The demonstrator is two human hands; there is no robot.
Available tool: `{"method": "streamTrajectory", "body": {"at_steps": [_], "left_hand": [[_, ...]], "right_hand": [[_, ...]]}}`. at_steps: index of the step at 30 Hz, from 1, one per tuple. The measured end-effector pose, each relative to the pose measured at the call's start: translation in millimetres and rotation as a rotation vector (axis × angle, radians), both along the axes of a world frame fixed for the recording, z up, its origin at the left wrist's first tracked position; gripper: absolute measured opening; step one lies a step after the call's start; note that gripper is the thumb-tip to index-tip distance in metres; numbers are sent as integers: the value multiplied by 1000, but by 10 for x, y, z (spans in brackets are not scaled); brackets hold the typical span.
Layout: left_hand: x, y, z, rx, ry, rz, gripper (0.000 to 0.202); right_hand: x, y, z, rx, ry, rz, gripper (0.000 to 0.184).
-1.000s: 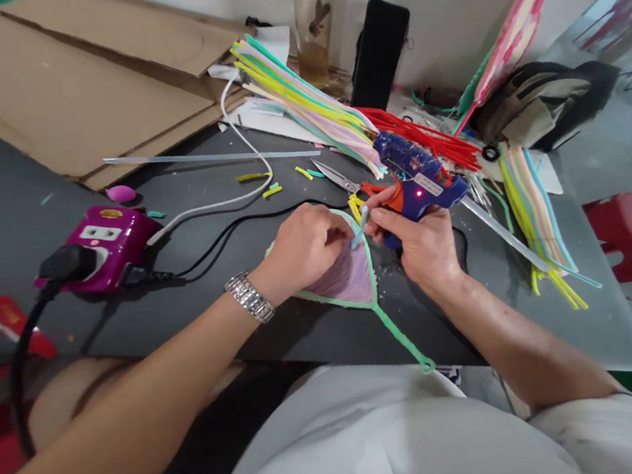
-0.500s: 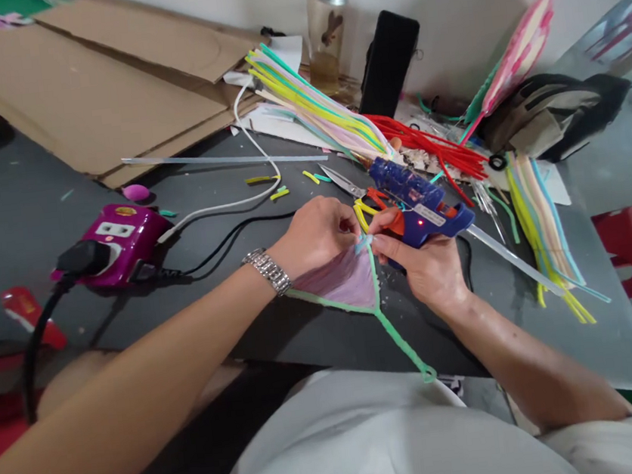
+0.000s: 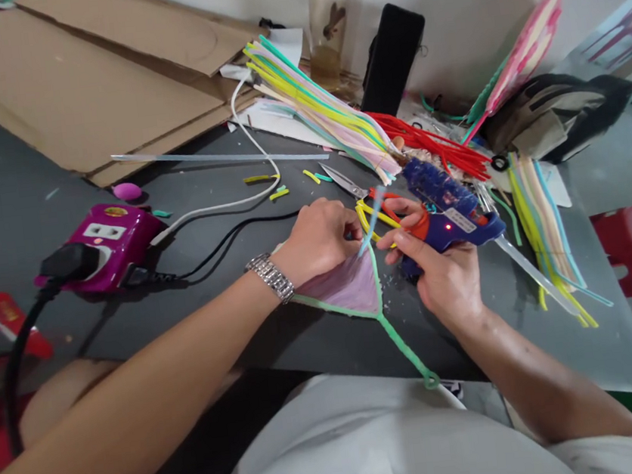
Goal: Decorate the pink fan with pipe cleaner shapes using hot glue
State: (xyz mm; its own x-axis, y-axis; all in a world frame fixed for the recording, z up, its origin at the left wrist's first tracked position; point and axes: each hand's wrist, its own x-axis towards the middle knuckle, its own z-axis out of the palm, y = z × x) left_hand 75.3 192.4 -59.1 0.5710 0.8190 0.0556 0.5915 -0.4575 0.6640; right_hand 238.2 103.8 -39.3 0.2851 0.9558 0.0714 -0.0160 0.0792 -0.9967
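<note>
My left hand point(image 3: 324, 234), with a metal watch on its wrist, is closed in a pinch at the top of a purple pipe-cleaner piece point(image 3: 350, 286) edged in green. From that piece a green stem with a small loop at its end runs down toward my body. A light-blue pipe cleaner point(image 3: 374, 219) stands up slantwise beside my left fingertips; its lower end is partly hidden. My right hand point(image 3: 446, 275) is wrapped round a blue glue gun point(image 3: 444, 211), whose red light is on and whose clear glue stick sticks out behind. Scissors point(image 3: 347, 180) lie just beyond both hands.
Bundles of coloured pipe cleaners point(image 3: 317, 104) and red ones point(image 3: 436, 139) lie at the back; another bundle point(image 3: 546, 226) is at the right. A purple power socket point(image 3: 108, 242) with cables stands left. Cardboard point(image 3: 106, 101), a glass bottle point(image 3: 328, 45) and a black phone-like slab point(image 3: 392, 57) are behind.
My right hand has moved right with the glue gun, its fingers coming away from the piece. The light-blue pipe cleaner now sticks up free of them. My left hand stays nearly in place.
</note>
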Motion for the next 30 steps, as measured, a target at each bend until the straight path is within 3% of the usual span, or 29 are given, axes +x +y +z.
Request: {"method": "streamTrajectory", "body": {"at_steps": [4,10,16,21,25,30], "left_hand": [[-1,-15,-26,24,4,-4,7],[1,-25,-60,96,54,-12,9],[-21,-28,-69,61,1,-22,4],[-35,-10,-89,46,3,-40,5],[-59,-1,-89,40,6,-58,6],[-86,-2,-66,19,-3,-80,3]], "right_hand": [[15,148,22,-20,88,-67,14],[-2,288,4,-113,215,46,21],[44,-72,0,-150,135,141,10],[150,-368,-125,-232,117,179,11],[186,-467,-197,-286,90,222,13],[167,-501,-148,-281,29,314,15]]}}
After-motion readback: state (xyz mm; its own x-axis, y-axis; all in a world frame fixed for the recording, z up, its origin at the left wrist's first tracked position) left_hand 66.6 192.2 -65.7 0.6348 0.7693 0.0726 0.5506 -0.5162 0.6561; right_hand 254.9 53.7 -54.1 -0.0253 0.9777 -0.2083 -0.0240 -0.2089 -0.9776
